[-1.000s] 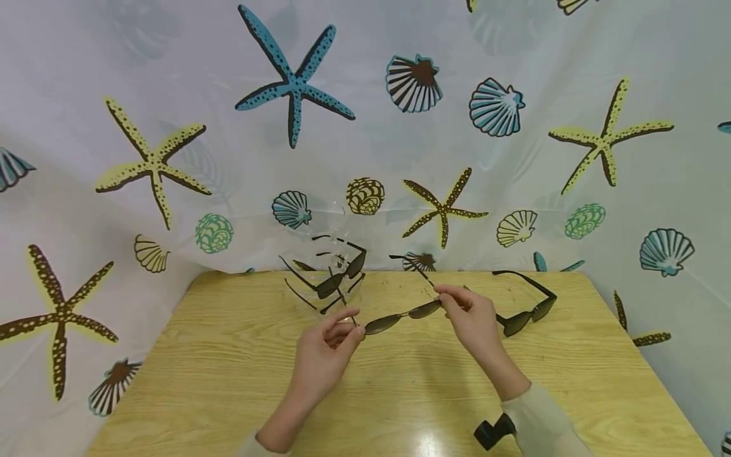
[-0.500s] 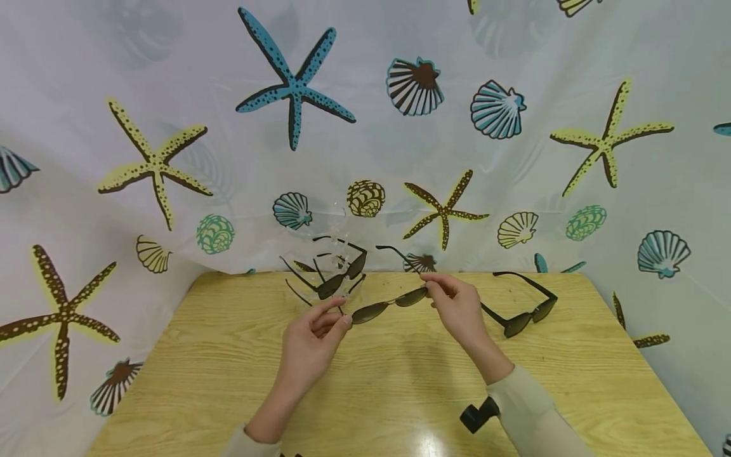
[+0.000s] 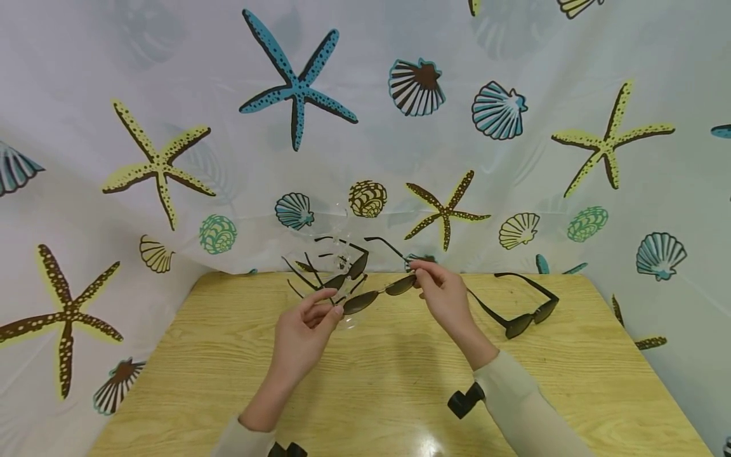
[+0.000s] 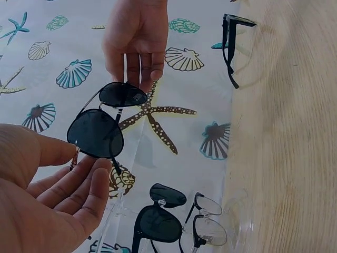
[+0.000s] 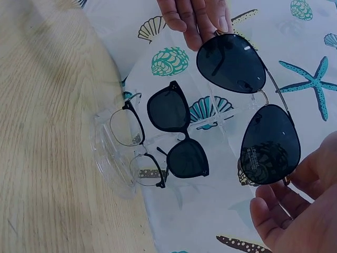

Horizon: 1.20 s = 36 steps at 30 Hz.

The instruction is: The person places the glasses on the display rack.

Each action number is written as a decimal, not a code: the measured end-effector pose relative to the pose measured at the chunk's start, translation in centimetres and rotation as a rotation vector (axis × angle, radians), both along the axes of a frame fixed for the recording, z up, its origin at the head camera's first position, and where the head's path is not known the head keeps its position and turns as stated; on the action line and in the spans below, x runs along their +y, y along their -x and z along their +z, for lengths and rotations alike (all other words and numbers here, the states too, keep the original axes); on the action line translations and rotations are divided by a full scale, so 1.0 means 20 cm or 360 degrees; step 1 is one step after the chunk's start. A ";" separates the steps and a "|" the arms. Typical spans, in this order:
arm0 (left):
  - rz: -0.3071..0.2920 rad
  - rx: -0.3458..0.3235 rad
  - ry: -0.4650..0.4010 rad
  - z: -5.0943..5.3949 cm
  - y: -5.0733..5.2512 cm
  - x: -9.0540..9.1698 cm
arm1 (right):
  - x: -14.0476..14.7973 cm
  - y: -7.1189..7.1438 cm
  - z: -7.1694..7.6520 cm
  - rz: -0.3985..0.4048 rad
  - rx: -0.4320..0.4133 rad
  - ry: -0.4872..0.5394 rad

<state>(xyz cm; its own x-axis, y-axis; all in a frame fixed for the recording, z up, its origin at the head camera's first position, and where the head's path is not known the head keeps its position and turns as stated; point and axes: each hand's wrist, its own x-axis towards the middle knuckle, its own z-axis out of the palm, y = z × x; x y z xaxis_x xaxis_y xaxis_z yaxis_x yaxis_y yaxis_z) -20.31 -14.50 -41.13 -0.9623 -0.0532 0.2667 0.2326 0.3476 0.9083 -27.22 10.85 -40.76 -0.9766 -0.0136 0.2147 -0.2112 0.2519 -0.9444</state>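
Observation:
Dark aviator sunglasses (image 3: 361,303) with a thin metal bridge hang level above the table, temples unfolded toward the back. The left hand (image 3: 302,336) pinches their left hinge between thumb and fingers; the right hand (image 3: 445,298) pinches the right hinge. Both lenses (image 5: 271,145) face the right wrist view, one with small print. Behind them stands a clear display stand (image 5: 113,153) bearing black sunglasses (image 5: 168,108) and, lower, clear-lens glasses (image 5: 126,126) with dark brows. The left wrist view shows the held sunglasses (image 4: 95,133) apart from those on the stand (image 4: 239,221).
Another pair of black sunglasses (image 3: 518,325) lies unfolded on the wooden table (image 3: 228,355), right of the right hand. A white cloth (image 3: 365,152) with starfish and shells hangs behind the table and at both sides. A small black device (image 3: 465,400) is at the right wrist.
Both hands have moved left and slightly up with the held sunglasses, bringing them closer in front of the clear stand. Their grip on both hinges looks unchanged.

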 end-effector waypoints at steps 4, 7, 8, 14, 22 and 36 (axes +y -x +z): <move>0.0012 0.0006 -0.0017 0.01 0.02 -0.02 | -0.02 0.02 0.01 0.0008 0.0013 0.0004; 0.0017 0.0002 -0.0035 0.02 0.04 -0.03 | -0.04 0.04 0.01 0.0013 0.0015 0.0006; 0.0016 -0.0002 -0.0035 0.03 0.04 -0.04 | -0.05 0.04 0.01 0.0011 0.0014 0.0000; 0.0012 -0.0041 -0.0039 0.04 0.07 -0.06 | -0.08 0.07 0.01 0.0003 0.0011 -0.0047; 0.0011 -0.0047 -0.0059 0.04 0.09 -0.06 | -0.11 0.12 0.01 0.0012 0.0052 -0.0135; 0.0071 -0.0032 -0.0017 0.03 0.15 -0.10 | -0.18 0.17 0.04 0.0097 0.0037 -0.0145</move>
